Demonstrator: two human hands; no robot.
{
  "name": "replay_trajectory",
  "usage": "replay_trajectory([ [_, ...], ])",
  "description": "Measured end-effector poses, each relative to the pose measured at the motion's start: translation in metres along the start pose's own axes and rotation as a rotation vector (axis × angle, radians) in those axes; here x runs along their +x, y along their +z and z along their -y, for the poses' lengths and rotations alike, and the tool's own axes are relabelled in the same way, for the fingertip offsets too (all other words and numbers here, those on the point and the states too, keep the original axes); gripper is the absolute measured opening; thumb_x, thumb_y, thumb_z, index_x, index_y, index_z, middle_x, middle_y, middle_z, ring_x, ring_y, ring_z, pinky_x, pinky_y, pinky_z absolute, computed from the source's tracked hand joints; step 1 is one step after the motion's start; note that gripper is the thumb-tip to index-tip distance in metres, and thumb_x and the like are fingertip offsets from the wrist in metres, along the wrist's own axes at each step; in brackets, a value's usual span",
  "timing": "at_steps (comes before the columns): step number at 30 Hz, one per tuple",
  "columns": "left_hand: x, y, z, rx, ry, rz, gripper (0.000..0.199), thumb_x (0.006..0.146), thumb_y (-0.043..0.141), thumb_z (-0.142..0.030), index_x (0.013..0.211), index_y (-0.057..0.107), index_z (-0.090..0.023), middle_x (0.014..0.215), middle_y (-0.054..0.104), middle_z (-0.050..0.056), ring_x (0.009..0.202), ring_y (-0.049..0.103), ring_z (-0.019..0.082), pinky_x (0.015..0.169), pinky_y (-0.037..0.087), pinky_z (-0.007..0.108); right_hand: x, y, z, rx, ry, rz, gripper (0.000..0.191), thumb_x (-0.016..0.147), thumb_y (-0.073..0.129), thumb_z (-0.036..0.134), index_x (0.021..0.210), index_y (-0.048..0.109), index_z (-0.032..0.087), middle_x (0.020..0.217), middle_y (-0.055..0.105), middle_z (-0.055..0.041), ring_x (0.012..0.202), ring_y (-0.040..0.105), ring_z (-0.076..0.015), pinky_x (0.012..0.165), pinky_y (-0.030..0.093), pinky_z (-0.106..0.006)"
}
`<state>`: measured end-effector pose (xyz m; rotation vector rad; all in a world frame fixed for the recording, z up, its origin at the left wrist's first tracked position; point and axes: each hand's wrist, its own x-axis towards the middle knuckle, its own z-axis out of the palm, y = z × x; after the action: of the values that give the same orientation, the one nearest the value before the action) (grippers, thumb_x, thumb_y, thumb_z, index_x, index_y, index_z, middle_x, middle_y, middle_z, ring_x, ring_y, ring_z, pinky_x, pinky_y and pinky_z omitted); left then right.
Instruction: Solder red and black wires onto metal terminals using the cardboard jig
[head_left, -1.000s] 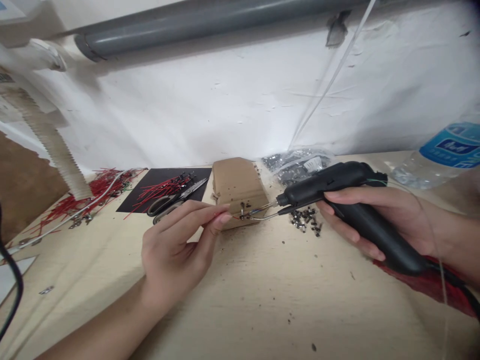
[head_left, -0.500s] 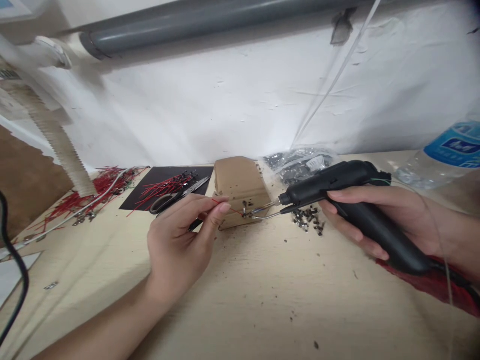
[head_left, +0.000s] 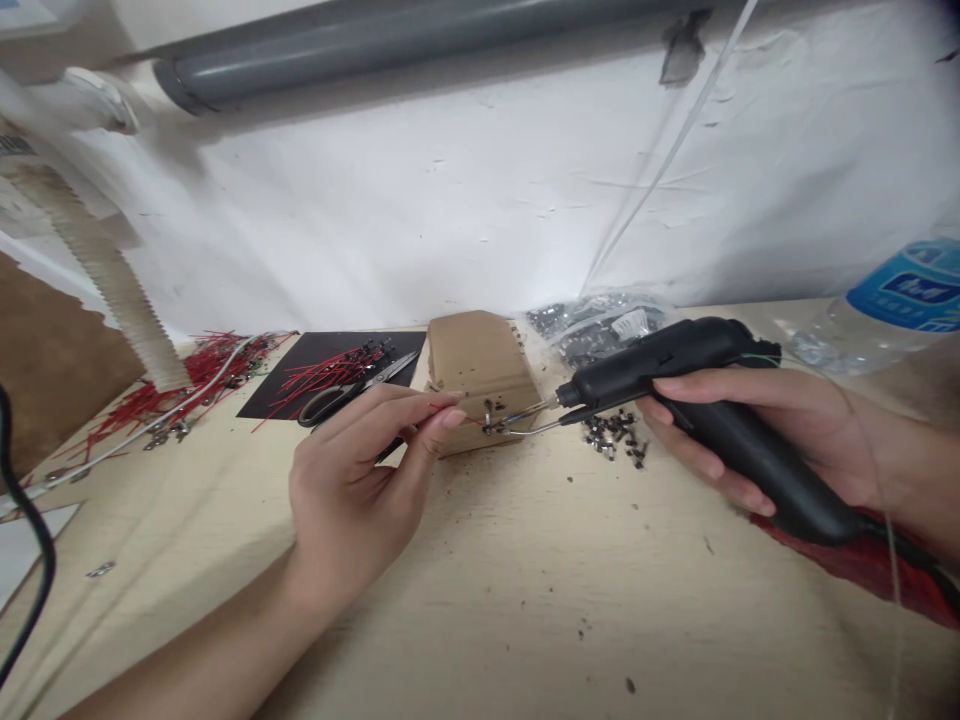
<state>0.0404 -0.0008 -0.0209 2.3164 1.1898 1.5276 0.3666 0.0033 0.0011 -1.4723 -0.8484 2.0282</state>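
So the left hand comes up from the bottom left corner, forearm slanting up and to the right, back of the hand toward the camera. Thumb and index finger are pinched shut on a thin red wire, other fingers curled in behind. The right hand reaches in from the right edge, closed around the handle of a black pistol-style soldering gun, thumb lying along the top of the grip and fingers wrapped underneath. Its tip and thin curved metal tube both point left and come together at a tiny metal part at the wire's far end, right at the near end of a folded cardboard block on the tabletop. Loose little metal pieces lie just right of the cardboard. Writing-wise there's not much: the water bottle on the right has a blue label with a white-outlined logo, but I can't make out the brand, and the white sticker on the clear plastic bag is too small to read.
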Motion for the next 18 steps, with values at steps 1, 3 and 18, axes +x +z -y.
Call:
replay_trajectory([
  [1,0.0,-0.001,-0.001,-0.001,0.002,-0.001,0.008,0.097,0.075,-0.018,0.1,0.078,-0.025,0.095,0.079,0.001,0.077,0.072,0.015,0.063,0.055,0.031,0.0,0.0,0.0,-0.002,0.001,0.001,0.04,0.072,0.087,0.059,0.07,0.071,0.022,0.052,0.065,-0.0006,0.034,0.056,-0.0143,0.03,0.047,-0.022],
  [3,0.001,-0.002,-0.004,0.008,0.024,-0.001,0.009,0.097,0.075,-0.017,0.101,0.078,-0.025,0.093,0.079,0.001,0.077,0.071,0.015,0.061,0.054,0.03,0.0,0.001,0.0,0.003,0.002,-0.004,0.04,0.072,0.087,0.059,0.07,0.071,0.022,0.052,0.065,-0.0004,0.033,0.056,-0.0145,0.03,0.047,-0.022],
  [18,0.001,-0.015,-0.035,0.146,0.279,0.045,0.023,0.093,0.073,-0.002,0.113,0.075,-0.015,0.1,0.077,0.003,0.081,0.073,0.01,0.073,0.061,0.019,-0.004,0.005,-0.001,0.046,-0.015,0.005,0.038,0.078,0.085,0.055,0.075,0.071,0.02,0.053,0.066,0.0007,0.036,0.056,-0.011,0.034,0.048,-0.019],
])
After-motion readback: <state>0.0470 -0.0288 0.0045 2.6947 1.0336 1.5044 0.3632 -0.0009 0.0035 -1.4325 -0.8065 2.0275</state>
